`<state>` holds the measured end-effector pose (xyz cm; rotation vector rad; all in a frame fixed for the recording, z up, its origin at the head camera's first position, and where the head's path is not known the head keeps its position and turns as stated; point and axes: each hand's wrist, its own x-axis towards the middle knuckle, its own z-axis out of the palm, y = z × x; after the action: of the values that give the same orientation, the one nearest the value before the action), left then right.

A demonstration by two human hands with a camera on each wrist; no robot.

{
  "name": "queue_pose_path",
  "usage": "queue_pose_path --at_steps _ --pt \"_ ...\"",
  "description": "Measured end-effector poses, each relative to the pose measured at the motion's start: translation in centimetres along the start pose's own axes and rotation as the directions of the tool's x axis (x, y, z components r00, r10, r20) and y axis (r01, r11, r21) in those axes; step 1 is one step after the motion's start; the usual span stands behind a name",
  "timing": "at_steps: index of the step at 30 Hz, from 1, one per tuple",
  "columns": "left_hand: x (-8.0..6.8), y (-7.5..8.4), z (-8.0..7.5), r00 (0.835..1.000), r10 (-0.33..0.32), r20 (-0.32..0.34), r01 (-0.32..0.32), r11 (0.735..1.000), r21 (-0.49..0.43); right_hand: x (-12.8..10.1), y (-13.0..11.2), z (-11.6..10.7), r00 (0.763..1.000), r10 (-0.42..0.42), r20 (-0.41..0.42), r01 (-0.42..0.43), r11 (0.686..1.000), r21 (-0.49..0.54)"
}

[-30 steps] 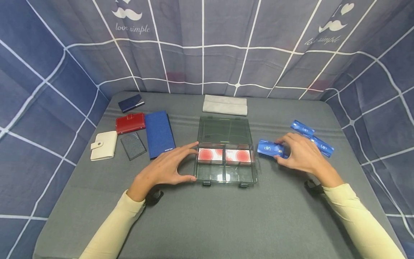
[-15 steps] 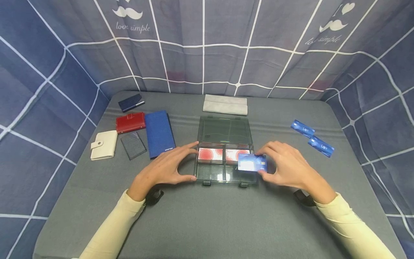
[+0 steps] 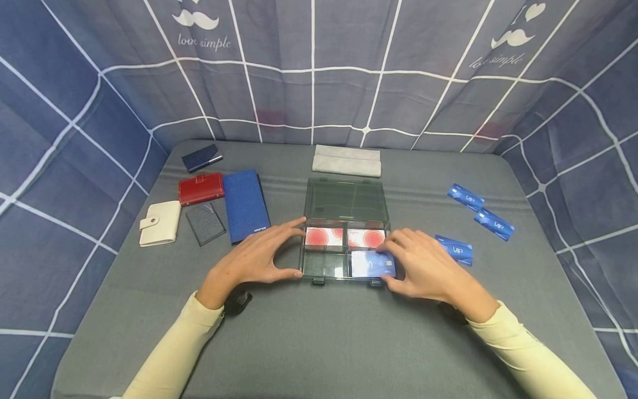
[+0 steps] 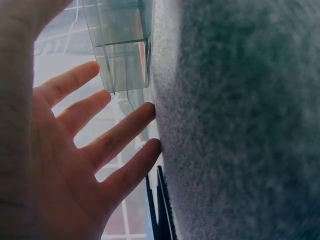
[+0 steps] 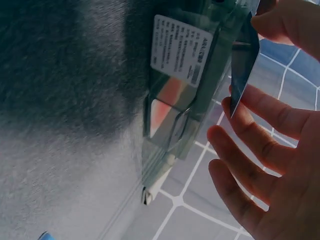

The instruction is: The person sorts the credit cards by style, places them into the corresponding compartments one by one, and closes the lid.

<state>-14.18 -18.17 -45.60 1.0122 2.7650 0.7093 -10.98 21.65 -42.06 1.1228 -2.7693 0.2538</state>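
A divided box of clear grey-green plastic (image 3: 325, 265) stands with its lid (image 3: 344, 200) tipped back. Its two rear compartments hold a left red-and-white card (image 3: 321, 237) and a right one (image 3: 365, 239). Between thumb and fingertips, my right hand (image 3: 423, 265) pinches a blue card (image 3: 371, 264) over the front right compartment; the right wrist view shows this card (image 5: 244, 62) edge-on, raised above the box wall. My left hand (image 3: 260, 254) lies spread at the box's left side, thumb and index fingertip right at its edge; in the left wrist view the fingers (image 4: 122, 131) are straight.
Blue VIP cards lie at right: one (image 3: 456, 251) near my right hand, two (image 3: 466, 197) farther back. A grey folded cloth (image 3: 346, 161) is behind the box. At left are a blue folder (image 3: 246, 206), red wallet (image 3: 201, 189), cream wallet (image 3: 160, 224) and grey card sleeve (image 3: 206, 225).
My right hand has carried the blue card leftward from the table to over the box's front right compartment, uncovering another blue card. My left hand has stayed still.
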Motion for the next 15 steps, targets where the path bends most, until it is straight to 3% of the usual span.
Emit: queue_pose_path --at_steps 9,15 --pt "0.1 0.1 -0.1 1.0 -0.026 0.016 0.026 1.0 -0.006 0.7 -0.4 0.2 0.999 -0.01 0.031 0.01 1.0 -0.011" --pt "0.1 0.1 -0.1 1.0 -0.021 0.016 0.021 1.0 -0.004 1.2 -0.5 0.6 0.999 -0.051 0.002 0.051 0.999 -0.007"
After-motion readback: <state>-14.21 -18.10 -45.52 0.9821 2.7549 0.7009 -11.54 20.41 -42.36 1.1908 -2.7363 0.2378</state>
